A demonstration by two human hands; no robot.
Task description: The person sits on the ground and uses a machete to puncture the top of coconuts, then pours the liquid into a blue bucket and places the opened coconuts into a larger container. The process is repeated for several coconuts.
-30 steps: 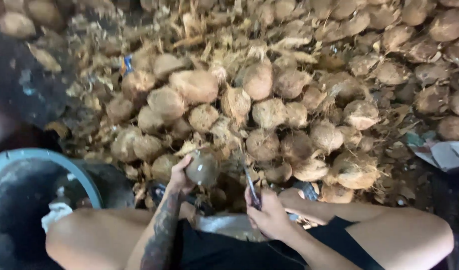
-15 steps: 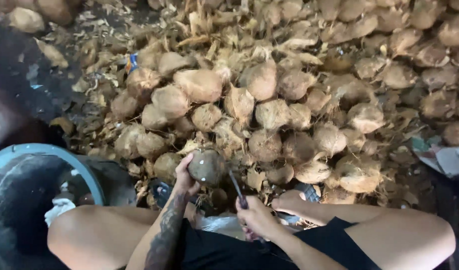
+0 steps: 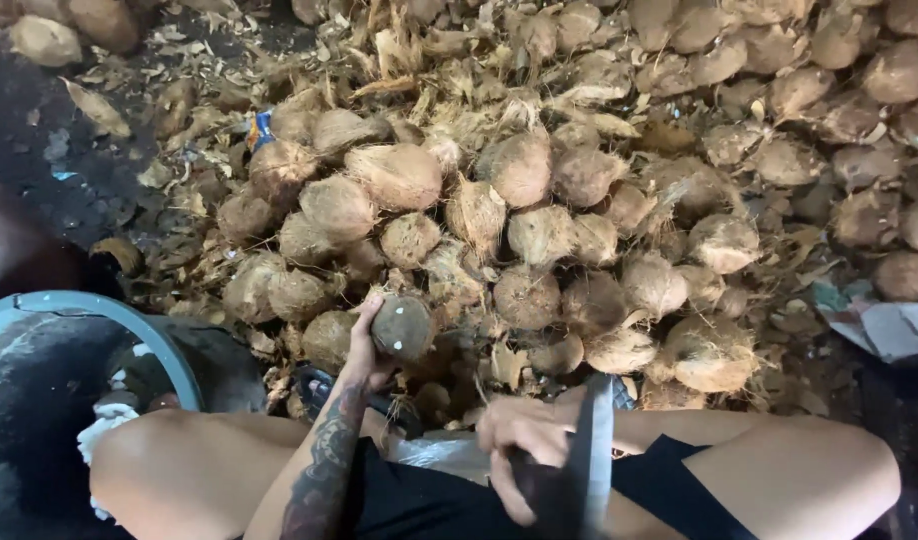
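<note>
Nearest to me, my right hand [image 3: 524, 450] is curled tight around the handle of a long flat blade [image 3: 591, 450], drawn back low over my lap with the steel pointing up and away from my legs; I judge it sits there so the edge is off my skin and free to swing; my bare thighs [image 3: 779, 470] spread to either side, leaving a gap between them over a bit of clear plastic sheet [image 3: 439, 452].

A little further out, my left hand [image 3: 364, 345] reaches forward with the fingers wrapped round the near side of a small dark coconut [image 3: 403, 327], thumb over the top; it is held up just clear of the heap, out in front of my knees, which I take to be a way of keeping the fingers behind the nut and off its far face.

At my left sits a big round tub with a pale blue rim [image 3: 129, 320]; its inside is dark, and I can make out only a whitish cloth [image 3: 99, 435] at the near edge; whether anything else lies in it I cannot tell.

Beyond the held nut rises the pile of husked coconuts [image 3: 539, 210], tan and fibrous, packed against one another; loose husk scraps [image 3: 449, 60] litter the dark ground further off; a crumpled pale sheet [image 3: 889, 325] lies at the far right.
</note>
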